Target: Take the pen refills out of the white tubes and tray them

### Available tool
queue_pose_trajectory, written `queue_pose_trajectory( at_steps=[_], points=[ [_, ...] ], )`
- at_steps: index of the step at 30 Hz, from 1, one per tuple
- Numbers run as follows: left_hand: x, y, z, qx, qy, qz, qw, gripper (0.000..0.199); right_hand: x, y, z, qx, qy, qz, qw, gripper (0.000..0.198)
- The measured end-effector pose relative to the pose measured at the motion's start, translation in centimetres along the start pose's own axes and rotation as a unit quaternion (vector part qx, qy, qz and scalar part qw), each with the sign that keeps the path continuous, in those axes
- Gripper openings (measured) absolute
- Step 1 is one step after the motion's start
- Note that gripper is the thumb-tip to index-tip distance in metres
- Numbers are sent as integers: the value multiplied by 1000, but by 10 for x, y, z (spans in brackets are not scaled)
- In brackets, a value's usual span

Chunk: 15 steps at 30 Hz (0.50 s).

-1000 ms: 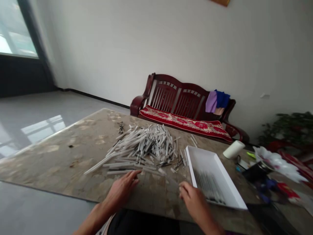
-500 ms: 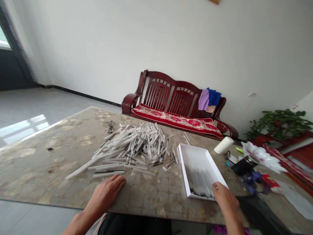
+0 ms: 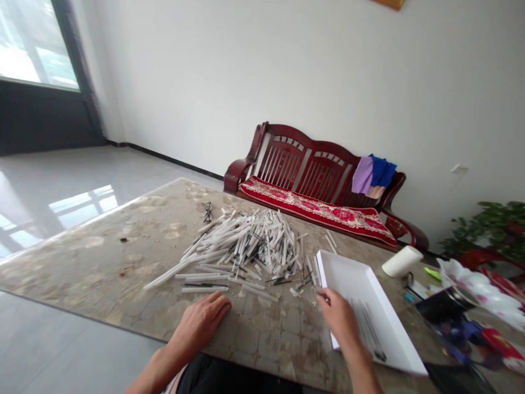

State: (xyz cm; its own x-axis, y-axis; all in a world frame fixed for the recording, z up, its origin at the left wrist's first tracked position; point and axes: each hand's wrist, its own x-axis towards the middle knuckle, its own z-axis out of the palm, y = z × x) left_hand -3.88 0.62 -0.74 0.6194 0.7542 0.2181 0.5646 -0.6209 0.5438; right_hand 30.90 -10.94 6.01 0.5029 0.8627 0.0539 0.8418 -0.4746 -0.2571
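On the table edge rests my left hand (image 3: pixel 207 318), laid down with nothing visible in it, just below a big pile of thin white and black plastic tubes (image 3: pixel 250 241). My right hand (image 3: pixel 338 314) is over the left wall of a shallow white box (image 3: pixel 348 266), with thumb and fingers pinched together. Something small and dark shows at its fingertips, too small to name. Inside the box lies a row of slim translucent sticks (image 3: pixel 369 328) with dark ends, partly covered by my right hand and forearm.
Right of the box are a white roll (image 3: pixel 402 261), a black cup (image 3: pixel 446 304), a white flowered plastic bag (image 3: pixel 476 287) and a red packet (image 3: pixel 502 347). Black-framed glasses (image 3: pixel 208 212) lie behind the pile. A red wooden bench (image 3: pixel 307 158) stands beyond the table (image 3: pixel 156 235).
My right hand has moved left from the box's near right corner to its left wall. My left hand stays on the table edge. The whole view has turned left.
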Motion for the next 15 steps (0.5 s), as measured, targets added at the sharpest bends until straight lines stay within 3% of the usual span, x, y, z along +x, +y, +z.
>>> queue_pose_trajectory(
  at_steps=[2,5,15],
  points=[
    [0,1,0,3,0,0,1000,31,15,-36,16,12,3,-46,999,25],
    [0,2,0,8,2,4,1000,32,36,-67,32,-16,33,-57,998,25],
    [-2,1,6,-2,23,10,1000,30,75,-90,39,-123,42,-105,986,25]
  ],
)
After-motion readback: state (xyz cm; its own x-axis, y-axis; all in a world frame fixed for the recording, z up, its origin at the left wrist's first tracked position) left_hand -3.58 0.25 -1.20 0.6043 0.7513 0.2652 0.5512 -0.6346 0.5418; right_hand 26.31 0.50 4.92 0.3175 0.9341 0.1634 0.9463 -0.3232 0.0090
